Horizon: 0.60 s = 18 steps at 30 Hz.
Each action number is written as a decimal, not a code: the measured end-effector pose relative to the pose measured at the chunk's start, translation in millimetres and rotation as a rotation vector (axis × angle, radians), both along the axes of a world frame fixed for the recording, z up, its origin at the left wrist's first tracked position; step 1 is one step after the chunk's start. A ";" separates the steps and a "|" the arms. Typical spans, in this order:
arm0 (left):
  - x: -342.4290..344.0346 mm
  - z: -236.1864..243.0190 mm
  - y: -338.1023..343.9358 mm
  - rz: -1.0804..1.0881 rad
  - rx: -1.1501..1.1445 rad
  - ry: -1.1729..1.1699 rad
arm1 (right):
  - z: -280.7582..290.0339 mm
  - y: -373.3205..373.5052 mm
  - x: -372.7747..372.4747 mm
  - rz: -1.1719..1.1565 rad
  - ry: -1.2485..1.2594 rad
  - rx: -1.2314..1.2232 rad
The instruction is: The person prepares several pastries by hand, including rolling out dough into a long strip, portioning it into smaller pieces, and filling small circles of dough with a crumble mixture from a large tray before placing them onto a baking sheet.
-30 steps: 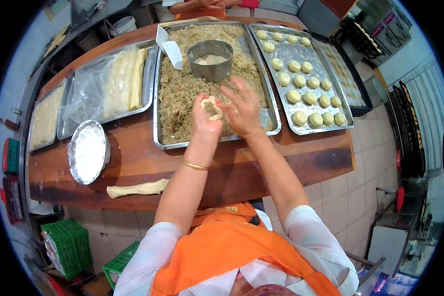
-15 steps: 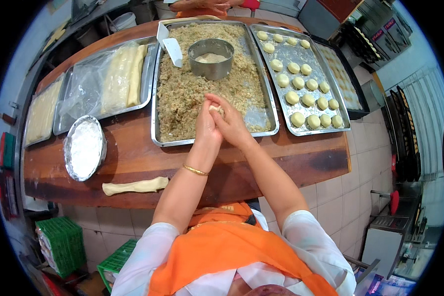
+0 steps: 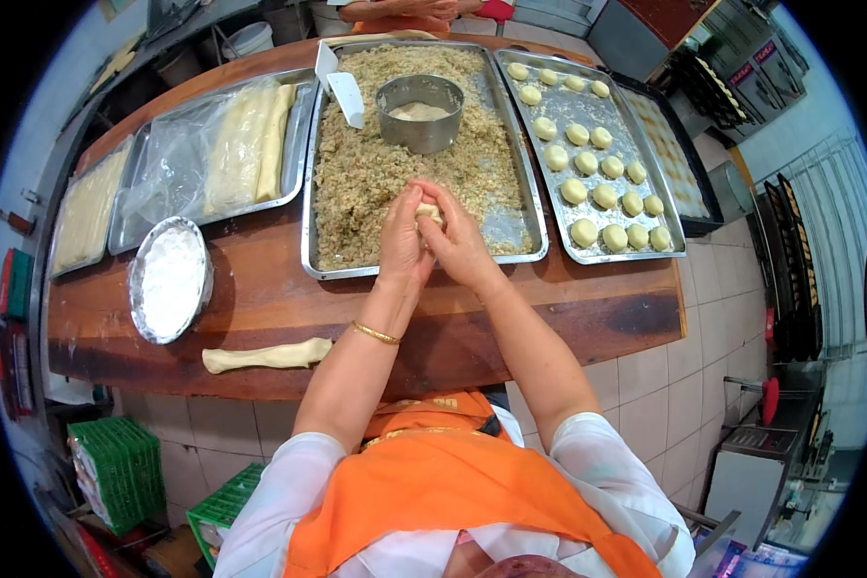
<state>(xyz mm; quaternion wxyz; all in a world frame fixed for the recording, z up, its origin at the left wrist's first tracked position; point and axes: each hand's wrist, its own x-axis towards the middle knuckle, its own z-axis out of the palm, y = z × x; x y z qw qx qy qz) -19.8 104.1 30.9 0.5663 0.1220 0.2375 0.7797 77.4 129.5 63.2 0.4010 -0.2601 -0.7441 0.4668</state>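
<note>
Left hand: the left hand [image 3: 402,239] is raised over the near edge of the filling tray, fingers curled around a small pale lump of dough [image 3: 429,213], which it grasps from the left side.
Right hand: the right hand [image 3: 459,243] closes on the same lump from the right, fingertips pressed against it; the two hands touch each other.
Dough lump: held between both hands, above the near part of the large rectangular metal tray of crumbly brown-green filling [image 3: 525,197]; only its top shows.
Wrist: a thin gold bangle [image 3: 376,334] circles the left forearm.
Filling tray: carries a round metal bowl [image 3: 419,114] with pale contents at its far half, and a white plastic scraper [image 3: 346,99] at its far left.
Right tray: a shiny rectangular metal tray [image 3: 571,257] just right of the filling tray bears rows of round pale dough balls [image 3: 584,232].
Left trays: a metal tray [image 3: 294,144] holds long pale dough rolls under clear plastic film [image 3: 178,164]; a further tray of pale dough [image 3: 85,210] lies at the far left.
Counter: a dark wooden counter [image 3: 568,313] bears all the trays, a round foil dish of white flour [image 3: 170,279], and a pale log of dough [image 3: 266,355] near its front edge.
</note>
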 end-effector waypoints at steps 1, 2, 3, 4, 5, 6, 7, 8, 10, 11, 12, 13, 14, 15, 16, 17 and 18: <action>0.0 -1.8 0.3 0.015 -0.012 0.015 | 0.9 -1.6 -0.2 -0.007 -0.007 0.004; -4.5 -3.5 -0.6 -0.062 0.027 -0.014 | 1.9 -2.4 -0.4 -0.014 -0.014 0.007; -11.4 1.0 -3.4 -0.140 0.066 -0.040 | 2.9 -1.0 0.5 0.005 0.033 -0.077; -14.8 5.4 -5.0 -0.219 0.106 -0.066 | 4.2 1.7 2.4 0.024 0.080 -0.162; -16.1 9.3 -7.5 -0.241 0.051 -0.044 | 5.7 4.2 4.4 0.044 0.127 -0.247; -14.6 40.7 -16.2 -0.271 -0.007 -0.019 | 7.2 6.9 8.9 0.088 0.189 -0.332; -14.8 58.9 -23.3 -0.293 -0.063 0.002 | 11.3 7.5 11.3 0.139 0.246 -0.417; -19.7 49.1 -24.2 -0.313 -0.019 0.078 | 14.5 7.1 12.3 0.190 0.303 -0.501; -28.5 26.0 -24.8 -0.338 0.075 0.160 | 15.9 -2.5 8.7 0.194 0.174 -0.427; -30.8 15.0 -24.3 -0.351 0.123 0.200 | 16.1 -6.2 6.6 0.194 0.109 -0.389; -27.1 15.1 -24.4 -0.303 0.072 0.194 | 14.0 -4.2 4.5 0.191 0.036 -0.375; -21.7 15.1 -25.0 -0.249 0.011 0.195 | 13.3 -4.5 6.6 0.223 0.020 -0.312; -14.5 14.8 -26.3 -0.195 -0.049 0.196 | 14.2 -5.0 10.7 0.254 0.004 -0.249; -11.4 17.6 -28.1 -0.139 -0.106 0.198 | 17.1 -4.7 13.8 0.288 -0.011 -0.181; -12.1 16.3 -30.1 -0.186 -0.072 0.157 | 19.0 -4.0 18.8 0.265 -0.081 -0.038; -13.1 13.8 -32.2 -0.233 -0.038 0.116 | 21.1 -3.3 25.2 0.241 -0.151 0.105; -11.8 20.1 -36.2 -0.283 -0.006 0.074 | 24.1 -3.8 30.1 0.213 -0.219 0.245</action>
